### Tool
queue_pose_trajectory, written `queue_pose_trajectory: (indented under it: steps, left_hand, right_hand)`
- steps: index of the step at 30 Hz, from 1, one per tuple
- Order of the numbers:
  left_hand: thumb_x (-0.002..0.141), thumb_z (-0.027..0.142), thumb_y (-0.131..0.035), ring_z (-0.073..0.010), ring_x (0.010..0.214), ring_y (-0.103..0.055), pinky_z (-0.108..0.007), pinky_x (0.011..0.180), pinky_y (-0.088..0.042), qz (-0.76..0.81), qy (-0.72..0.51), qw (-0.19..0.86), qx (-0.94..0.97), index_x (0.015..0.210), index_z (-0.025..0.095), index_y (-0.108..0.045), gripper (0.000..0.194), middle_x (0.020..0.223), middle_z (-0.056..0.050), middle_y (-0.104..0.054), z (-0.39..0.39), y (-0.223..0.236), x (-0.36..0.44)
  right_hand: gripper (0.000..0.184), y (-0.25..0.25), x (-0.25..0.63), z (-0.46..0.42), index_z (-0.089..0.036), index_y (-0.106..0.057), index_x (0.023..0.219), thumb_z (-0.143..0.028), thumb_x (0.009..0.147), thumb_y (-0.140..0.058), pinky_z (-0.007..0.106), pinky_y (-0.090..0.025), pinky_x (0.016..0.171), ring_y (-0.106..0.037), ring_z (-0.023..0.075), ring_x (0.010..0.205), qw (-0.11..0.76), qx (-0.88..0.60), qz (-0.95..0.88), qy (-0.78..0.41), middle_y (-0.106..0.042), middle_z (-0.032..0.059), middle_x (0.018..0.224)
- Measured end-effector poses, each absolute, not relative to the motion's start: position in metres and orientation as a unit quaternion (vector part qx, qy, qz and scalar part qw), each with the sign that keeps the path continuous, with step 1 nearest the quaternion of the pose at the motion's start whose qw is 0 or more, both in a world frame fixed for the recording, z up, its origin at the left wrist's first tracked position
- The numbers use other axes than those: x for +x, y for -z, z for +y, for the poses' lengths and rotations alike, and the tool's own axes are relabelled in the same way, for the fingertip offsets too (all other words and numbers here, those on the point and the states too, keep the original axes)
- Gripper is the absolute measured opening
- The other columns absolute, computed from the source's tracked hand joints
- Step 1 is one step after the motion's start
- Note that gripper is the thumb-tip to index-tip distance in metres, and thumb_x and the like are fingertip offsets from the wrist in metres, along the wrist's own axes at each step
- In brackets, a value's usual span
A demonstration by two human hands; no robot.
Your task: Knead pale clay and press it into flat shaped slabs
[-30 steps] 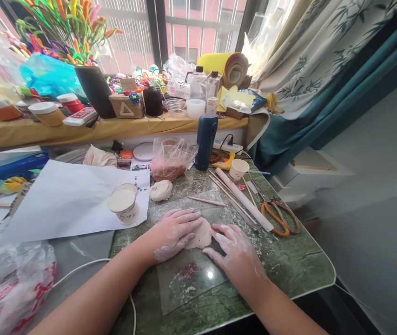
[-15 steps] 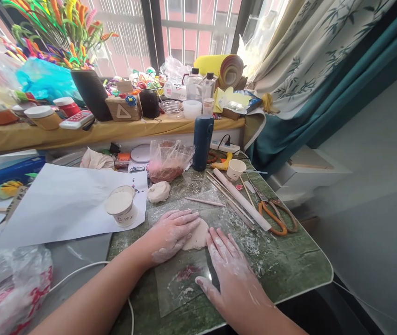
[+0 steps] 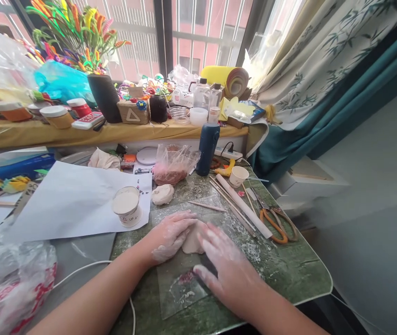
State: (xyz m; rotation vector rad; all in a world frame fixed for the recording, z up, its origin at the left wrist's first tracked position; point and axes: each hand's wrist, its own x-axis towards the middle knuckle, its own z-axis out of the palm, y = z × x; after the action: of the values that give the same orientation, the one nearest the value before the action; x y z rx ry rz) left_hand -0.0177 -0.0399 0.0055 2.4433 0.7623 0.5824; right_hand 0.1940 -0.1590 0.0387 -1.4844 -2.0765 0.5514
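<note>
A flattened piece of pale dough or clay point(image 3: 193, 243) lies on a clear plastic sheet point(image 3: 174, 300) on the green table. My left hand point(image 3: 172, 235), dusted with white powder, rests over its left edge with fingers stretched out. From the right, my right hand point(image 3: 224, 253) lays its spread fingers over the right edge; its thumb reaches toward the sheet. The right fingers are slightly blurred. Beyond the hands sit a pale lump point(image 3: 162, 194) of similar material and a thin pointed stick point(image 3: 207, 206).
A paper cup of white powder point(image 3: 126, 203) stands on white paper point(image 3: 76, 204). Right of the hands lie a rolling pin point(image 3: 243, 207), thin sticks and scissors point(image 3: 278, 223). A blue bottle point(image 3: 208, 149) and a bagged pink mass point(image 3: 172, 170) stand behind.
My right hand has moved left and forward, its fingers now covering more of the flat piece's right side. My left hand stays nearly in place. The camera view has shifted slightly.
</note>
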Motion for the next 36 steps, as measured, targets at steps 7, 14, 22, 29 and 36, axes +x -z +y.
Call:
queue_pose_trajectory:
  steps: [7, 14, 22, 29, 36]
  left_hand:
    - [0.1, 0.029, -0.043, -0.023, 0.116, -0.065, -0.044, 0.108, -0.05, 0.421, -0.309, 0.342, 0.781, 0.118, 0.022, -0.066, 0.03, 0.122, -0.006, -0.071, -0.034, -0.007, -0.02]
    - [0.097, 0.031, -0.047, -0.0235, 0.107, -0.067, -0.042, 0.103, -0.051, 0.437, -0.304, 0.385, 0.754, 0.111, 0.022, -0.069, 0.028, 0.111, -0.004, -0.074, -0.032, -0.009, -0.021]
    - [0.097, 0.032, -0.045, -0.0237, 0.108, -0.066, -0.041, 0.103, -0.05, 0.436, -0.301, 0.401, 0.747, 0.109, 0.021, -0.069, 0.029, 0.112, -0.005, -0.074, -0.03, -0.008, -0.021]
    - [0.096, 0.033, -0.043, -0.0246, 0.108, -0.067, -0.041, 0.102, -0.05, 0.439, -0.308, 0.428, 0.727, 0.109, 0.02, -0.069, 0.032, 0.112, -0.007, -0.074, -0.029, -0.008, -0.02]
    - [0.095, 0.035, -0.045, -0.0252, 0.113, -0.066, -0.041, 0.105, -0.049, 0.438, -0.319, 0.464, 0.701, 0.11, 0.02, -0.07, 0.032, 0.116, -0.007, -0.074, -0.029, -0.012, -0.021]
  right_hand:
    - [0.068, -0.069, 0.159, -0.102, -0.024, -0.03, 0.045, -0.067, 0.095, -0.045, 0.025, -0.026, 0.039, -0.024, 0.0088, 0.038, 0.591, -0.354, -0.368, -0.625, -0.026, -0.0069, 0.039]
    - [0.067, -0.033, 0.128, -0.094, -0.022, -0.034, 0.046, -0.068, 0.082, -0.068, 0.024, -0.019, 0.039, -0.022, 0.0054, 0.037, 0.54, -0.334, -0.331, -0.698, -0.029, -0.0091, 0.04]
    - [0.063, -0.04, 0.135, -0.081, -0.021, -0.036, 0.046, -0.057, 0.083, -0.072, 0.022, -0.023, 0.04, -0.026, 0.0056, 0.038, 0.566, -0.342, -0.317, -0.68, -0.031, -0.009, 0.04]
    - [0.064, -0.036, 0.131, -0.072, -0.021, -0.036, 0.043, -0.058, 0.08, -0.073, 0.022, -0.02, 0.037, -0.022, 0.0045, 0.035, 0.529, -0.359, -0.328, -0.696, -0.031, -0.0087, 0.036]
    - [0.061, -0.034, 0.111, -0.093, -0.021, -0.039, 0.045, -0.059, 0.078, -0.074, 0.022, -0.02, 0.037, -0.022, 0.0038, 0.035, 0.5, -0.379, -0.354, -0.693, -0.033, -0.0093, 0.039]
